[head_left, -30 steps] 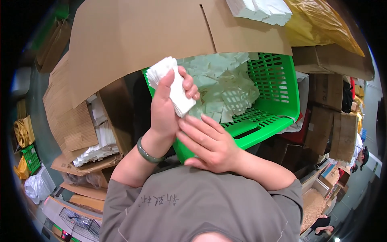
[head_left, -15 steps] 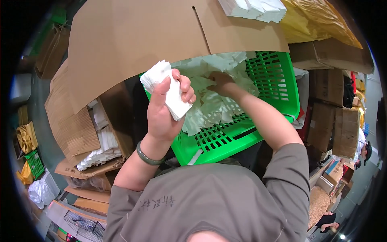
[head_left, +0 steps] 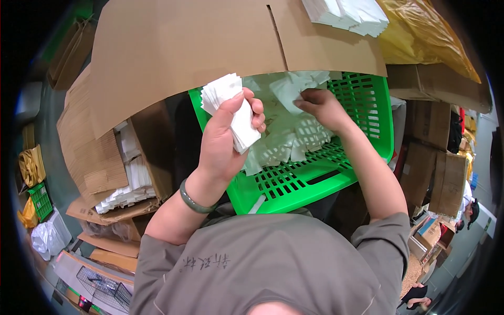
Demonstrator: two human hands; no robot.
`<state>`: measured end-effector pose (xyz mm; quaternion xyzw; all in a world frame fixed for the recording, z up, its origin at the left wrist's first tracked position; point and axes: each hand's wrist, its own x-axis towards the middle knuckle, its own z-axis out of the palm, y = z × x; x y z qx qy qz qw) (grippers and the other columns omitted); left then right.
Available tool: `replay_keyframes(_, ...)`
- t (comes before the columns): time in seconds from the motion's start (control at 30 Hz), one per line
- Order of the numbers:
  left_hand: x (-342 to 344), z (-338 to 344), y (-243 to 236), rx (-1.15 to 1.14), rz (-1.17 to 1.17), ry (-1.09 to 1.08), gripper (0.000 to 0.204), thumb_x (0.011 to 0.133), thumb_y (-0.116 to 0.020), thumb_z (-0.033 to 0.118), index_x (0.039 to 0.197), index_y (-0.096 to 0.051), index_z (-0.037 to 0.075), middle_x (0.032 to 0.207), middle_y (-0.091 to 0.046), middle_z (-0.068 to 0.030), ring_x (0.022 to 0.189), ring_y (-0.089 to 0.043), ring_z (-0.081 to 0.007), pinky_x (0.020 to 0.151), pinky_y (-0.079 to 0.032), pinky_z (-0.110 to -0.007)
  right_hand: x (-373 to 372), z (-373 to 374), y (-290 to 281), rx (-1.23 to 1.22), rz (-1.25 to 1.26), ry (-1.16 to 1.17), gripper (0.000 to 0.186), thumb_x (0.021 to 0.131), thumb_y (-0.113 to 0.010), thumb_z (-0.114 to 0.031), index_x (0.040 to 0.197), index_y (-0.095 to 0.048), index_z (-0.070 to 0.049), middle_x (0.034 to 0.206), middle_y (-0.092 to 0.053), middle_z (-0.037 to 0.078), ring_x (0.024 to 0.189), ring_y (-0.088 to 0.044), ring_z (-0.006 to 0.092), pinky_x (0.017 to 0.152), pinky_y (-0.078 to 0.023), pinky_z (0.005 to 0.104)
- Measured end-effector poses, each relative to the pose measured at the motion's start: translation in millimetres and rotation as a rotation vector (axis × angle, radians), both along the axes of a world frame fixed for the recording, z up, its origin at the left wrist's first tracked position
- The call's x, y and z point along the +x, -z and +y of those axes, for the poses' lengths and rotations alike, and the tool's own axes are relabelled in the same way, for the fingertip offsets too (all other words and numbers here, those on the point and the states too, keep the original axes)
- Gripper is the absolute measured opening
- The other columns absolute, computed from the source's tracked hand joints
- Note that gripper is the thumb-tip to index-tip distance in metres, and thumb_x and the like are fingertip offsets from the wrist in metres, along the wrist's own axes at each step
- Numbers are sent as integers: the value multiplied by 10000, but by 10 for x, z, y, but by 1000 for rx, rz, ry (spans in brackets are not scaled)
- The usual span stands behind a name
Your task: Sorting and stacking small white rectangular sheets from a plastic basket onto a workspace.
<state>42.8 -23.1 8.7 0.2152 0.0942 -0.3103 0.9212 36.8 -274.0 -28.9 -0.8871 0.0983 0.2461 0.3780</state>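
My left hand [head_left: 231, 123] is closed round a stack of flat white paper bags [head_left: 223, 92], held upright above the left side of a green plastic basket [head_left: 294, 197]. Loose white paper bags [head_left: 273, 139] lie jumbled inside the basket. Over its far right part, my right hand [head_left: 325, 107] pinches a single white paper bag [head_left: 289, 92] between thumb and fingers, lifted off the pile. The basket's far rim is hidden under cardboard.
A large cardboard sheet [head_left: 178, 47] overhangs the basket, with stacked white paper bags [head_left: 346, 13] on it. To the left, an open carton [head_left: 149, 147] holds more white bags. Yellow plastic [head_left: 420, 37] and cardboard boxes [head_left: 428, 121] stand at the right.
My right hand has risen from the pile and shifted right, now with a paper bag in its fingers. My left hand has moved slightly right with its stack.
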Motion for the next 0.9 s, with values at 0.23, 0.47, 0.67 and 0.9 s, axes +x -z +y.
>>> replay_keyframes(0.23,-15,-30,-39,135,-22,72,168,925,-567,206,1014,-525,70,862,-595,-42,713,-555,-97,665,-464,-243,-360,275,-577,961,46,597,98,915,-618,-156,964,-642,-75,902,-646,-24,830,-596,76,747,-476,240)
replay_keyframes(0.47,-76,-115,-39,239,43,152,183,918,-591,214,1016,-569,61,870,-614,-40,697,-589,-91,636,-503,-235,-565,416,-829,992,-57,236,93,886,-577,-10,968,-621,1,879,-630,28,764,-575,133,729,-458,262)
replay_keyframes(0.67,-65,-90,-46,152,6,429,234,927,-579,272,994,-593,48,876,-639,-38,695,-593,-75,613,-508,-224,-426,360,-1409,245,-303,-432,223,784,-589,77,981,-626,-19,779,-556,103,704,-570,246,617,-447,321)
replay_keyframes(0.9,-77,-96,-191,125,-276,609,564,920,-542,469,1271,-475,32,1104,-615,-128,985,-608,-156,852,-488,-294,-241,532,-1411,-72,-560,-542,172,738,-675,-6,898,-625,-44,740,-553,81,678,-565,268,567,-454,357)
